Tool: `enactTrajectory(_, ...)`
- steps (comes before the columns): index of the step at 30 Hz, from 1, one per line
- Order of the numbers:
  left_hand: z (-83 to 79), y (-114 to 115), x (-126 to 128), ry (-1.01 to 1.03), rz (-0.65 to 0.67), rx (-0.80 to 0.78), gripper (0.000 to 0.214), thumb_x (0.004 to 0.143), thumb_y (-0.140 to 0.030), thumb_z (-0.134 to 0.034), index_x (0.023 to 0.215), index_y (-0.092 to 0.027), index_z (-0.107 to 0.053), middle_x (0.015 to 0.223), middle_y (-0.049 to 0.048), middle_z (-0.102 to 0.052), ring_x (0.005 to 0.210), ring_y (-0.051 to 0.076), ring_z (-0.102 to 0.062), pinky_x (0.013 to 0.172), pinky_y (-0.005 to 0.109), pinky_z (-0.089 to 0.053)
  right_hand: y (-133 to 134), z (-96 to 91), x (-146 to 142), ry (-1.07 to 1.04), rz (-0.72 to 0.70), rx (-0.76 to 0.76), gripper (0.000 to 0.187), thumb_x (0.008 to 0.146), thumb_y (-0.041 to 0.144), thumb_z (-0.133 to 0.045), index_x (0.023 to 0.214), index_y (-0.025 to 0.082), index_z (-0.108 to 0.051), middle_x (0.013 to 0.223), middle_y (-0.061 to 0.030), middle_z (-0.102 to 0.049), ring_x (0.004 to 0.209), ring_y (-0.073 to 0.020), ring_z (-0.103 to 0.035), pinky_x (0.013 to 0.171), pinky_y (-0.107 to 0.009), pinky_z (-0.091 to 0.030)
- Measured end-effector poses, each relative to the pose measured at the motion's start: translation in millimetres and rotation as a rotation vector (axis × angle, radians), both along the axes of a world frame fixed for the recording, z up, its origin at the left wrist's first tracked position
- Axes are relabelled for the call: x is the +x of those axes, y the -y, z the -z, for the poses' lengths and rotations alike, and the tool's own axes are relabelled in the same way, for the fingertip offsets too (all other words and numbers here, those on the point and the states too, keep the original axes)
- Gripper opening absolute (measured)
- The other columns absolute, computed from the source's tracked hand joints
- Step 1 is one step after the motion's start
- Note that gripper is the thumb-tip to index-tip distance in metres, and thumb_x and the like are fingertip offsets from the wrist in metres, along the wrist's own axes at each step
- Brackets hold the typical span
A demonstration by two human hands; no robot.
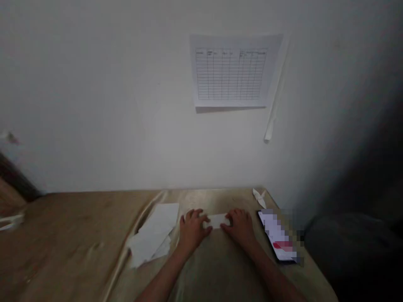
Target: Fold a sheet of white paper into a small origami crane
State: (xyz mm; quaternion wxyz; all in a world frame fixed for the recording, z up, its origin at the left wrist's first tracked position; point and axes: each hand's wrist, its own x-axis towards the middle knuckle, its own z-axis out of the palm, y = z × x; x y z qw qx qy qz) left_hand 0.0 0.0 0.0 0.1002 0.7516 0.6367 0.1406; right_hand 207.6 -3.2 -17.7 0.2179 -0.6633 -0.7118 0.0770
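A small white piece of paper (217, 221), perhaps folded, lies on the brown-covered table (220, 268) between my two hands. My left hand (193, 228) has its thumb and fingers closed on the paper's left end. At the right end, my right hand (241, 226) grips it with thumb and curled fingers. To the left of my left hand is a loose pile of white paper sheets (157, 230). Right of my right hand lies a phone (277, 237) with its screen lit and partly blurred out.
Near the table's back right corner sits a small folded white paper (259, 198). A printed table sheet (231, 71) and a narrow paper strip (277, 100) hang on the wall behind. A ridge in the cover (126, 239) runs along the left of the pile.
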Motion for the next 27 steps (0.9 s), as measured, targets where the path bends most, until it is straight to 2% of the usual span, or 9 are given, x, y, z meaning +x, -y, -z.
enactTrajectory(5,2.0,-4,-15,0.025,0.016,-0.03,0.03,0.079,-0.041,-0.072,0.109,-0.044,-0.073,0.146,-0.0048,-0.055,0.142,0.031,-0.037,0.115,0.059,-0.024,-4,-5.1,10,-0.063,-0.065,-0.025,0.022,0.083,0.033,-0.068,0.103,0.026,-0.071,0.111,-0.0048,-0.067,0.115,-0.0266,-0.054,0.105,-0.038,-0.03)
enactTrajectory(11,1.7,-9,-26,0.035,0.032,-0.083,0.035,0.079,-0.04,-0.072,0.113,-0.048,-0.071,0.15,-0.0077,-0.051,0.145,0.032,-0.032,0.118,0.056,-0.021,-7,-0.9,20,-0.142,-0.122,-0.083,0.029,0.081,0.023,-0.065,0.109,0.027,-0.072,0.114,-0.0037,-0.068,0.114,-0.0239,-0.055,0.105,-0.035,-0.032)
enactTrajectory(20,2.3,-7,-27,0.037,0.037,-0.075,0.032,0.08,-0.041,-0.071,0.112,-0.047,-0.072,0.15,-0.0074,-0.051,0.144,0.031,-0.033,0.119,0.055,-0.02,-11,6.5,27,-0.181,-0.166,-0.099,0.038,0.078,0.017,-0.064,0.112,0.03,-0.074,0.112,-0.0038,-0.068,0.115,-0.0232,-0.055,0.107,-0.035,-0.032)
enactTrajectory(27,4.6,-3,-22,0.024,0.029,-0.031,0.034,0.08,-0.043,-0.069,0.113,-0.043,-0.071,0.15,-0.0045,-0.05,0.144,0.033,-0.032,0.118,0.058,-0.019,-10,7.4,27,-0.2,-0.173,-0.06,0.035,0.086,0.018,-0.053,0.11,0.031,-0.076,0.108,-0.0046,-0.068,0.11,-0.022,-0.056,0.101,-0.033,-0.036)
